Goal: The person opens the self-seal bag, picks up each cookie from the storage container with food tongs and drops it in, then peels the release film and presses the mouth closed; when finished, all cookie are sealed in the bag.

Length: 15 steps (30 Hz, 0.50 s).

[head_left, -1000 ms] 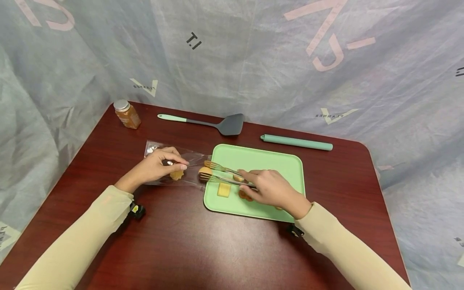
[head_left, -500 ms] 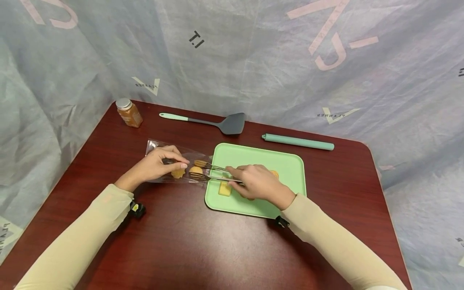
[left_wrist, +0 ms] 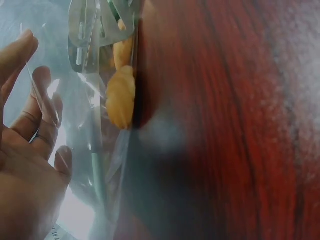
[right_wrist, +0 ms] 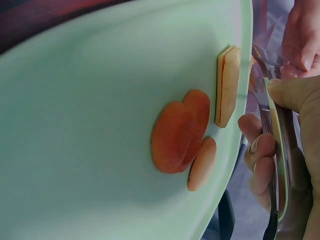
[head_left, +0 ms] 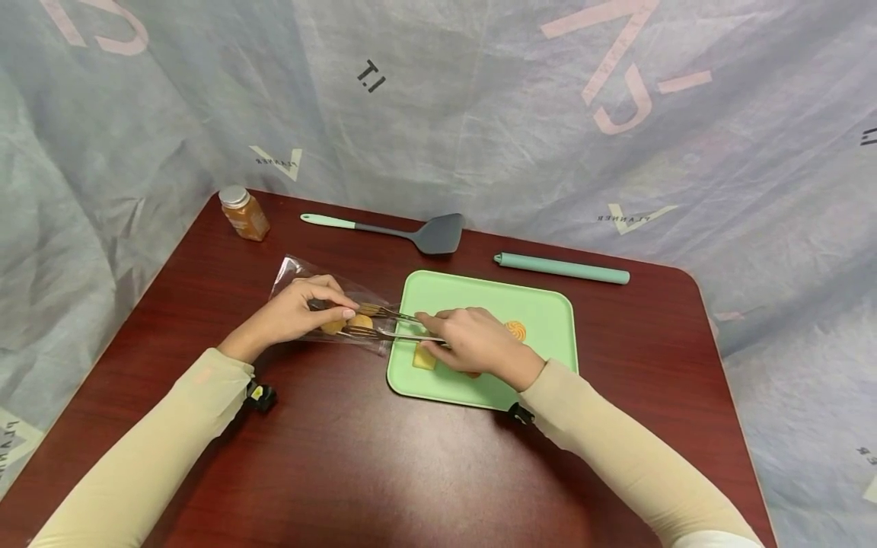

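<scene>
My left hand [head_left: 301, 308] pinches the upper film of a clear plastic bag [head_left: 291, 270], thumb against forefinger, lifting its mouth. In my right hand [head_left: 479, 339] is a pair of metal tongs [right_wrist: 280, 165], gripped along both arms. Their slotted tips reach inside the bag, on either side of a round cookie [head_left: 360, 322]. Close beside it in the bag is a scalloped cookie [left_wrist: 121, 97]. Under my right hand lies the green tray [head_left: 541, 304], bearing a square sandwich cookie [head_left: 423, 356], an orange swirl cookie [head_left: 515, 330] and a reddish-brown cookie [right_wrist: 175, 137].
Behind the tray lies a green rolling pin [head_left: 562, 269]. A grey spatula [head_left: 438, 234] with a pale green handle is at the back, and a jar [head_left: 244, 216] with a silver lid stands at the back left corner. A grey curtain [head_left: 438, 114] hangs behind the table.
The right hand has moved left with the tongs, carrying the round cookie off the tray's edge into the bag. The left hand stays put; the bag's far left corner has shifted slightly.
</scene>
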{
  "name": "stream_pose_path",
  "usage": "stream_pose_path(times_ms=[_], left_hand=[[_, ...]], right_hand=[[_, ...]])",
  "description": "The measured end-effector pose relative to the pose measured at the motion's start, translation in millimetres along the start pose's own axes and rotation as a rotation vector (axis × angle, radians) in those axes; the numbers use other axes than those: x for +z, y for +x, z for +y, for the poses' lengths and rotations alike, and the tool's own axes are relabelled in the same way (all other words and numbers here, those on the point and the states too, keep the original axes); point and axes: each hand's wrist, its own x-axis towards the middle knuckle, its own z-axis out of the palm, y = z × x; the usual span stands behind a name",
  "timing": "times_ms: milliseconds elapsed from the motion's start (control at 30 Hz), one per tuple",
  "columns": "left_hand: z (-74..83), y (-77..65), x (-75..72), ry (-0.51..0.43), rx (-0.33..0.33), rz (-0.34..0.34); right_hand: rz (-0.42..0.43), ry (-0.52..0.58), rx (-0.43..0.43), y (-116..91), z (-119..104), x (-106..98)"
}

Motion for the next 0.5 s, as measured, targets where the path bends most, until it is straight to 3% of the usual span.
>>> stream_pose_path(times_ms=[500], left_hand=[[-0.2, -3.4, -0.6, 0.009, -0.008, 0.027]], right_hand=[[0.025, 0.017, 0.025, -2.6, 4.6, 3.0]])
